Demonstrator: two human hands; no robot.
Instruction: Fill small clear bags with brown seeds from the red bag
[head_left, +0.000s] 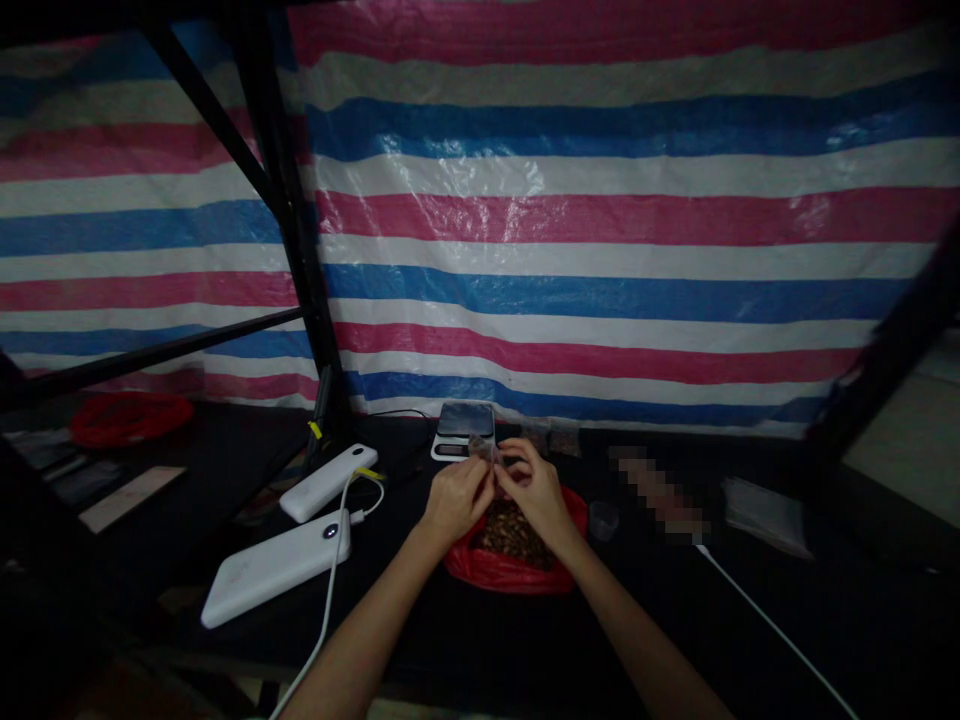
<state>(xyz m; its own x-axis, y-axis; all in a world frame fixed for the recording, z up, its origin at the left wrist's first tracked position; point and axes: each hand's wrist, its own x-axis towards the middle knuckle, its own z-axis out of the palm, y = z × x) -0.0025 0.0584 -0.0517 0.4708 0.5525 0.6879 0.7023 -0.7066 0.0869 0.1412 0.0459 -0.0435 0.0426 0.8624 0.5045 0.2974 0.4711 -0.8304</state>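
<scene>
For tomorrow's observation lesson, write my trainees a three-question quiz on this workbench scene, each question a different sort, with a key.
1. True or false: the small clear bag is pinched by both the left hand and the right hand.
2. What lies under the hands? A) red bag of brown bits B) blue bowl C) metal tray
3. Fill in: behind the hands stands a small digital ____.

Key: 1 true. 2 A. 3 scale.
</scene>
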